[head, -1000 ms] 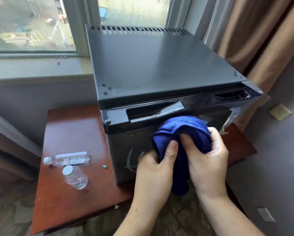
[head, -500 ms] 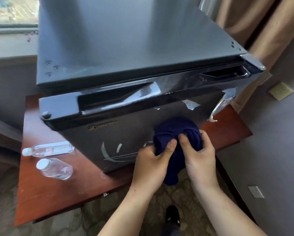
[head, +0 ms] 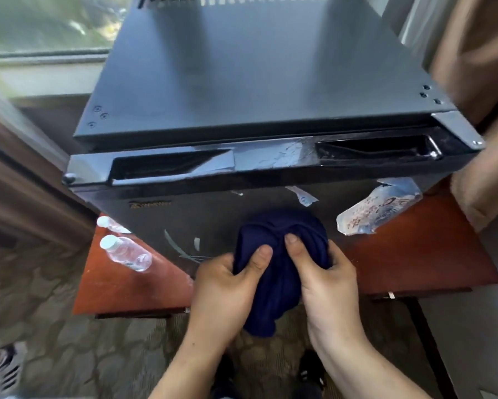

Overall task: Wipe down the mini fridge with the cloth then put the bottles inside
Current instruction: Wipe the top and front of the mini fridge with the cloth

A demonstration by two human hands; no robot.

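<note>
Reddish table [head: 415,263] by window carried mini fridge [head: 256,82], door shut. Left hand [head: 227,286], right hand [head: 325,280]: fingers clenched on navy cloth [head: 279,254], bunched against door. Bottles [head: 126,253] lay left. Advice: flatten cloth, firm overlapping strokes.

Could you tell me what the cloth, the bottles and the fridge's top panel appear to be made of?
The cloth looks like soft dark blue fabric, possibly microfibre: it bunches and folds in both hands. The bottles look like clear thin plastic with white caps, since the table shows through them. The fridge's top panel seems to be painted sheet metal, matte dark grey, with screw heads and vent slots.
</note>
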